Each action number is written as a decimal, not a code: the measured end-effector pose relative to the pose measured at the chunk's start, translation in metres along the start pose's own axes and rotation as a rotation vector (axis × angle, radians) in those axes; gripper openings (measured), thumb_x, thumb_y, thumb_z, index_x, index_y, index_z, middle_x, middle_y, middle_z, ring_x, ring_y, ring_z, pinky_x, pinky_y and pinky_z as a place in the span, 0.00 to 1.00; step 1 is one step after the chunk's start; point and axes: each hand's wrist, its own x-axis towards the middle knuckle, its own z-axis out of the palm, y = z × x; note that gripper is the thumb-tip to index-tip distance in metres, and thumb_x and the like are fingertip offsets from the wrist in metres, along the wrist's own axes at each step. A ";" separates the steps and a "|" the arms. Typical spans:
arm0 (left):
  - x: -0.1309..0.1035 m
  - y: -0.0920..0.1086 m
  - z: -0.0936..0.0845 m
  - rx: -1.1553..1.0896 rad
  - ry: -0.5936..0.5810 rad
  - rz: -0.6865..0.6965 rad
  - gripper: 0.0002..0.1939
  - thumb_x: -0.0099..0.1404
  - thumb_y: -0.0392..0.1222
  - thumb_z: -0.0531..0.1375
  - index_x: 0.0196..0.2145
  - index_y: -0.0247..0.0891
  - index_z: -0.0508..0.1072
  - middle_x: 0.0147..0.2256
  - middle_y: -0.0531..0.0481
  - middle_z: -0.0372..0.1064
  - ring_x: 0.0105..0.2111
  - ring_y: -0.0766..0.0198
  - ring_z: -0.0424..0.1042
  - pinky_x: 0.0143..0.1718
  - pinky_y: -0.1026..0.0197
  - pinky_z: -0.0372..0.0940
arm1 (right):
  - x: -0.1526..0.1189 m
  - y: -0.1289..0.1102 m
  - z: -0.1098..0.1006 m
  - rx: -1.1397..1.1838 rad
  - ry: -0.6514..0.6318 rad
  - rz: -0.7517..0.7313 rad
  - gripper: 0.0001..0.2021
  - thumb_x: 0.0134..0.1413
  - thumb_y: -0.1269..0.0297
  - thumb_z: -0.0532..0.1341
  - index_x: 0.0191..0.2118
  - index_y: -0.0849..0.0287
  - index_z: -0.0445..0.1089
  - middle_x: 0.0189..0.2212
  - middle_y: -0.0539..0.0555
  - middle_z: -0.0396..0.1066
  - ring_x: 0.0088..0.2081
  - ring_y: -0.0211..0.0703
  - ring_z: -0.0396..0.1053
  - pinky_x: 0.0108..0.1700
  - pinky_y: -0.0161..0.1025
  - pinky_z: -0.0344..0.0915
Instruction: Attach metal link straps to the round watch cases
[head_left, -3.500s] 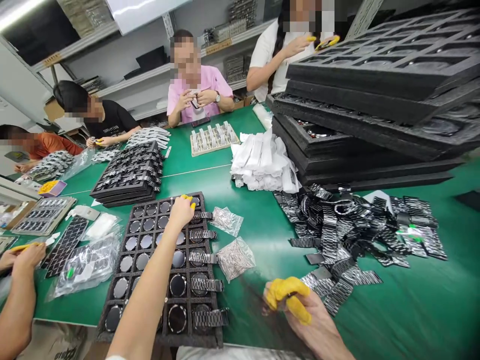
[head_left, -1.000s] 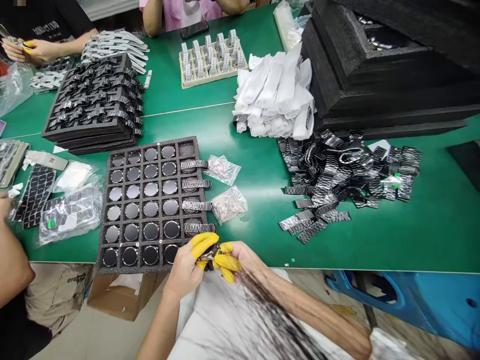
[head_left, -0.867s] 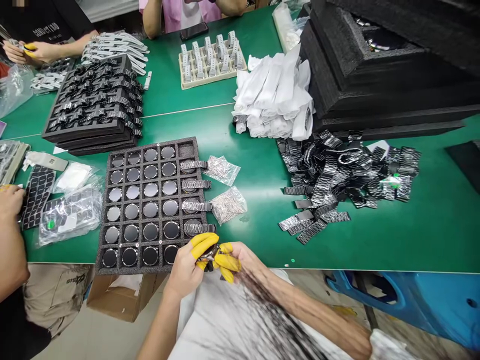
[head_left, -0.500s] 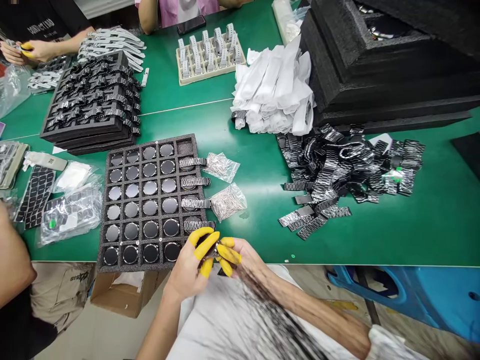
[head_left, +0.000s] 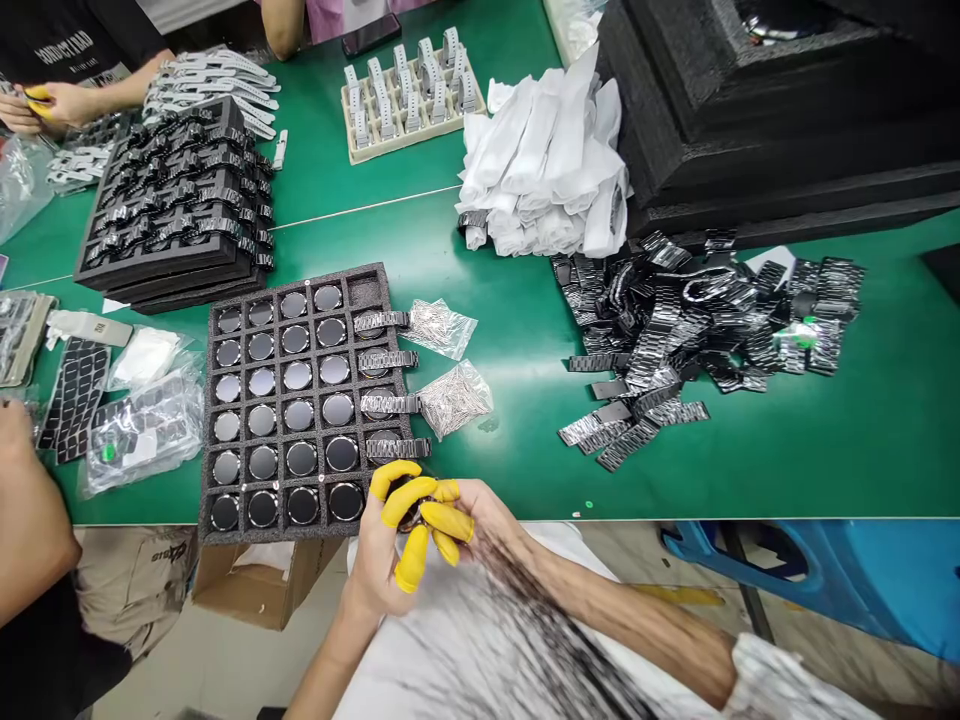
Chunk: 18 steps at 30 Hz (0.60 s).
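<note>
Yellow covers sit on the fingertips of my left hand point(head_left: 386, 550) and my right hand point(head_left: 469, 510). Between them, at the table's front edge, both hands hold a dark round watch point(head_left: 410, 512), mostly hidden by the fingers. Just left is a black foam tray point(head_left: 206, 425) with rows of round watch faces; its right column holds watches with black link bands point(head_left: 390, 403), and its top right compartment has no watch. Two clear bags of small metal pins point(head_left: 455, 400) lie beside the tray. Further right is a heap of loose black link bands point(head_left: 660, 320).
Stacked trays of black-banded watches point(head_left: 176, 200) stand at the left. White-wrapped bundles point(head_left: 544, 165) and large black foam blocks point(head_left: 750, 130) are at the back right. A beige tray point(head_left: 409, 142) holds grey-strapped watches. Another person's hands point(head_left: 52, 105) work at upper left.
The fingers of both my hands have shifted slightly around the watch, and the left thumb now points lower. The view has moved a little.
</note>
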 end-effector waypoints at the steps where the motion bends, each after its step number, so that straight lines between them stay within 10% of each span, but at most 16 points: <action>1: 0.001 0.001 -0.001 0.009 0.001 0.011 0.19 0.74 0.49 0.61 0.60 0.47 0.75 0.57 0.39 0.68 0.52 0.48 0.74 0.53 0.44 0.73 | 0.000 -0.001 0.000 -0.002 -0.008 -0.006 0.25 0.52 0.40 0.73 0.30 0.60 0.72 0.16 0.45 0.66 0.15 0.30 0.53 0.19 0.32 0.45; 13: 0.001 -0.006 -0.002 0.071 0.037 0.087 0.21 0.74 0.53 0.61 0.60 0.45 0.74 0.57 0.38 0.68 0.52 0.49 0.74 0.49 0.48 0.73 | 0.000 0.003 -0.003 0.031 -0.031 -0.010 0.26 0.55 0.39 0.71 0.30 0.59 0.68 0.16 0.45 0.67 0.15 0.31 0.54 0.18 0.32 0.47; 18: 0.017 0.003 -0.017 0.129 0.347 0.308 0.12 0.65 0.42 0.73 0.44 0.43 0.79 0.42 0.49 0.74 0.40 0.60 0.76 0.42 0.59 0.73 | 0.000 0.007 -0.007 -0.112 -0.116 -0.148 0.26 0.56 0.39 0.70 0.46 0.57 0.69 0.34 0.51 0.76 0.30 0.38 0.70 0.31 0.34 0.65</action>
